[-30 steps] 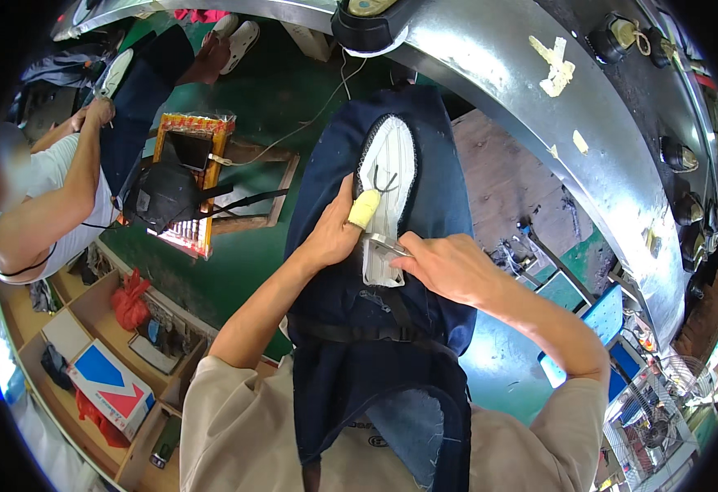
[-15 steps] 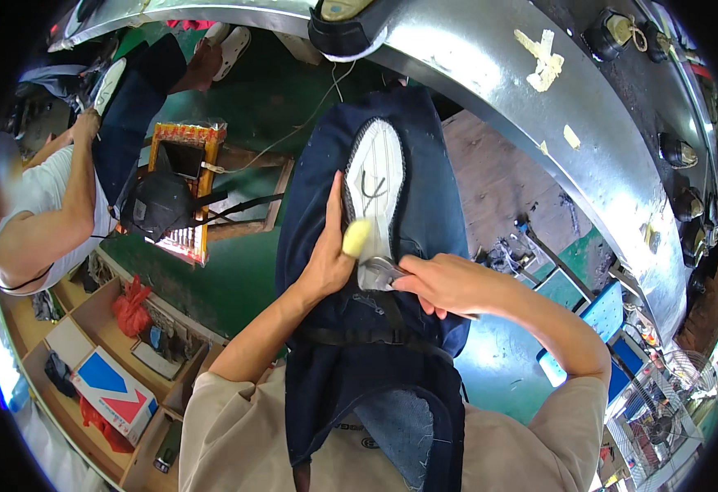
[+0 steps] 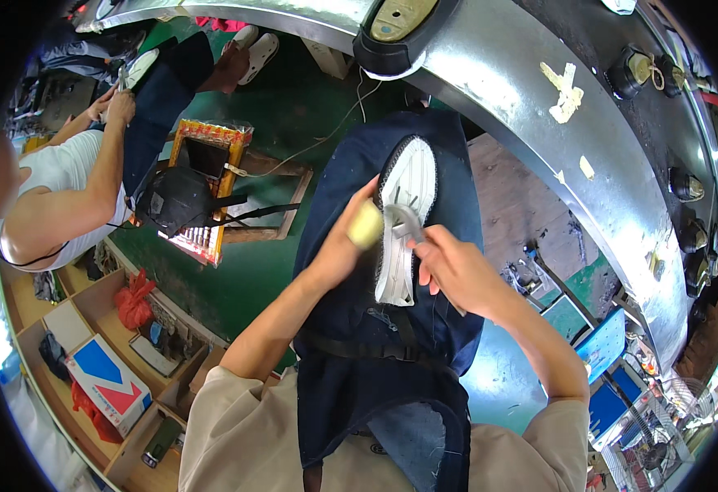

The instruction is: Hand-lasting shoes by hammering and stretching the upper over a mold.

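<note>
Across my lap, on a dark blue apron [image 3: 338, 213], lies a shoe [image 3: 408, 176] with its white underside up and a dark pleated edge around the toe. My left hand [image 3: 341, 242] grips its left side. A pale yellow blurred piece [image 3: 366, 226] sits at the thumb; I cannot tell whether it is a thumb wrap or a separate thing. My right hand [image 3: 457, 271] is closed around the handle of a metal tool with a curved head [image 3: 404, 223], resembling pincers. That head is over the middle of the underside, near dark marks.
A curved metal bench [image 3: 490, 57] ahead carries a dark shoe [image 3: 393, 29] and, further right, several more. At left a person [image 3: 76, 184] works on another shoe. A black bag [image 3: 174, 201] lies on a stool; divided shelves [image 3: 154, 361] stand lower left.
The tool's head has moved from the heel end up to the middle of the underside. The shoe now tilts to the right and sits lower. The whole view has shifted a little.
</note>
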Demonstrator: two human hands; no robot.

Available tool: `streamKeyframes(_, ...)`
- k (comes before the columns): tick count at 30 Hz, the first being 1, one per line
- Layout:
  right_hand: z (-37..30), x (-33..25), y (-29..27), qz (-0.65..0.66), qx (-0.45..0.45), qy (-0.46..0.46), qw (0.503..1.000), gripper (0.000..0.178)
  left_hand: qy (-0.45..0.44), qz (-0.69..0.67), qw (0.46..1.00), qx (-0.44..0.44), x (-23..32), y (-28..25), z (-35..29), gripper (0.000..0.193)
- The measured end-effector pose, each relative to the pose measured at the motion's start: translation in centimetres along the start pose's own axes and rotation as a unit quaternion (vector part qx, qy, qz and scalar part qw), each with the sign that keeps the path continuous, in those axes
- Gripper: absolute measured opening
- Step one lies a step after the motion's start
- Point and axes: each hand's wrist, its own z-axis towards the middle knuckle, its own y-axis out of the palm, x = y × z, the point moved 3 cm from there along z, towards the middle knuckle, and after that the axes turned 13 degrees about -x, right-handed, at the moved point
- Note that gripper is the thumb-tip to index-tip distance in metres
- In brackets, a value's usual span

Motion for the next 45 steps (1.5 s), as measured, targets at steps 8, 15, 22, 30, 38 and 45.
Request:
streamKeyframes(8, -0.5, -2.1, -0.3, 0.107, -0.033, -0.002, 0.994, 0.034, 0.009, -0.178, 0.984, -0.020, 2.6, 1.7, 0.8, 0.054)
streamKeyframes(15, 1.2, -1.3, 6.0, 0.361, 0.106, -0.023, 0.926, 0.035, -0.063, 0.010, 0.997, 0.045, -0.1, 0.5, 0.6, 0.056)
streamKeyframes(22, -2.8, -2.5, 1.3, 0.099, 0.118, -0.018, 0.988, 0.024, -0.027, 0.247, 0.963, 0.106, -0.2, -0.1, 1.3, 0.051)
streamKeyframes(30, 0.9, -3.3, -3.5, -0.331, 0.192, -0.072, 0.921, 0.021, -0.010, 0.177, 0.984, -0.010, 1.6, 2.0, 1.8, 0.076)
streamKeyframes(38, 2.2, -0.1, -1.7, -0.216, 0.222, -0.066, 0.948, 0.020, -0.044, 0.194, 0.979, 0.037, 0.5, 0.6, 1.6, 0.065)
streamKeyframes(45, -1.3, 2.7, -1.2, 0.067, 0.283, -0.047, 0.956, 0.021, -0.044, -0.280, 0.959, 0.027, 1.2, 2.0, -0.6, 0.078)
